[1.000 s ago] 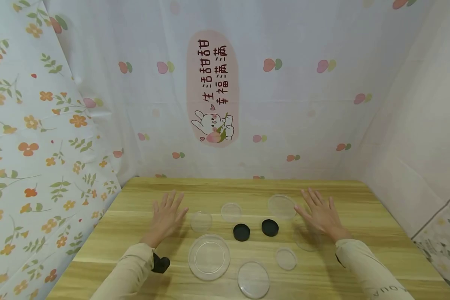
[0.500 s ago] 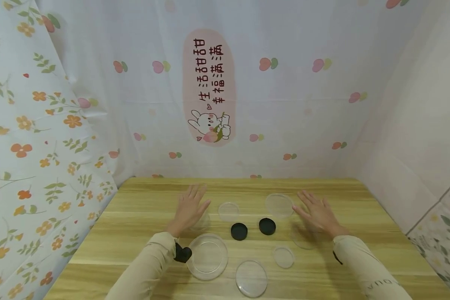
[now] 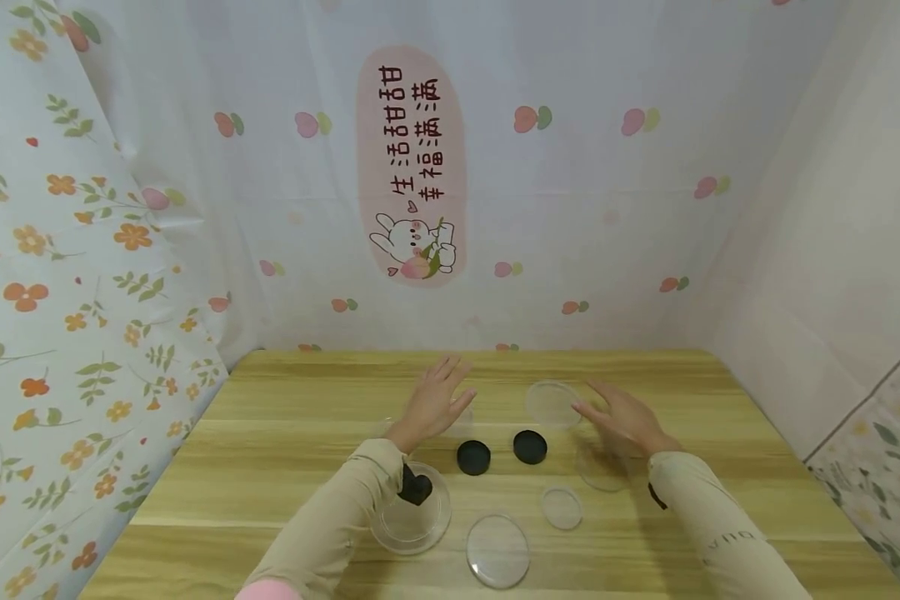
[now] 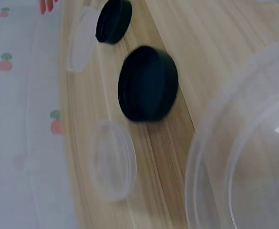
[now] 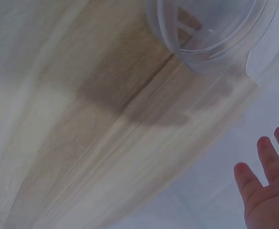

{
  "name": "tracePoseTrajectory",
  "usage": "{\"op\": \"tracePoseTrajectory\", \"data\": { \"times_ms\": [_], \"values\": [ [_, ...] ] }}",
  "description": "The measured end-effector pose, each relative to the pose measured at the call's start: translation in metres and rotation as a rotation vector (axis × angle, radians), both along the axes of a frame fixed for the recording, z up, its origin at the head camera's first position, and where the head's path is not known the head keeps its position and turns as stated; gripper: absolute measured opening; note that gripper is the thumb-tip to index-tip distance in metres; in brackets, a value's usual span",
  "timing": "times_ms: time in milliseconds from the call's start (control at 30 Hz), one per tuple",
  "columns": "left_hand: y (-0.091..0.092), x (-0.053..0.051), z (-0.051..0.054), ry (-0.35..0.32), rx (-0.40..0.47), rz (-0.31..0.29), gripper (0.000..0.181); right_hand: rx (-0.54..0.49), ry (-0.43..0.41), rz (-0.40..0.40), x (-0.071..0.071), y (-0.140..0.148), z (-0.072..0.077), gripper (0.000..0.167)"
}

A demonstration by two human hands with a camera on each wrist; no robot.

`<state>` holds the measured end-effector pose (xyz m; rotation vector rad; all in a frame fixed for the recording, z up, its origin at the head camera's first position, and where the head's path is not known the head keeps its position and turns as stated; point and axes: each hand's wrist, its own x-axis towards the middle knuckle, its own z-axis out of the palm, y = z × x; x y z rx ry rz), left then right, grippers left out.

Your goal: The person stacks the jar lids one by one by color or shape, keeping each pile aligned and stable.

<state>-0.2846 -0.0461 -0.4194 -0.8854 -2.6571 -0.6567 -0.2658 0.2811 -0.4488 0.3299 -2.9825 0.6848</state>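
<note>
My left hand is over the table's middle with fingers extended and holds nothing. Below it a small clear lid is partly hidden. Just in front of the hand lies a shallow black round lid, also in the left wrist view as a dark cap. My right hand, empty, has its thumb by the edge of a clear lid; whether they touch I cannot tell. Another clear round piece lies partly beneath that hand. Its fingers are spread in the right wrist view.
A second black lid lies between the hands. Nearer stand a large clear lid, partly under my left sleeve, a clear round dish and a small clear lid. A patterned curtain hangs behind the wooden table.
My left hand has swept right from the table's left side to above the small clear lid. The right hand has stayed nearly in place, its fingers drawn closer together. The view has shifted slightly.
</note>
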Motion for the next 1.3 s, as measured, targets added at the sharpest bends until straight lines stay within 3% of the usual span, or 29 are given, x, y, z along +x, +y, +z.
{"op": "tracePoseTrajectory", "data": {
  "times_ms": [200, 433, 733, 967, 1200, 1300],
  "values": [
    [0.03, -0.003, -0.005, -0.043, 0.047, -0.03, 0.044, -0.04, -0.025, -0.03, -0.008, -0.003, 0.002, 0.072],
    [0.055, 0.0, -0.016, -0.197, 0.27, -0.032, 0.04, -0.157, -0.005, 0.01, -0.016, -0.006, -0.001, 0.051],
    [0.076, 0.0, -0.027, -0.342, 0.393, -0.017, 0.036, -0.328, -0.072, -0.054, -0.026, -0.004, -0.008, 0.042],
    [0.088, -0.004, -0.035, -0.487, 0.43, -0.005, 0.037, -0.38, -0.076, -0.067, -0.029, -0.005, -0.011, 0.04],
    [0.097, -0.007, -0.043, -0.719, 0.423, 0.058, 0.043, -0.423, -0.176, -0.094, -0.029, -0.008, -0.014, 0.04],
    [0.1, -0.006, -0.046, -0.743, 0.43, 0.083, 0.043, -0.375, -0.184, -0.091, -0.028, -0.009, -0.015, 0.039]
  ]
}}
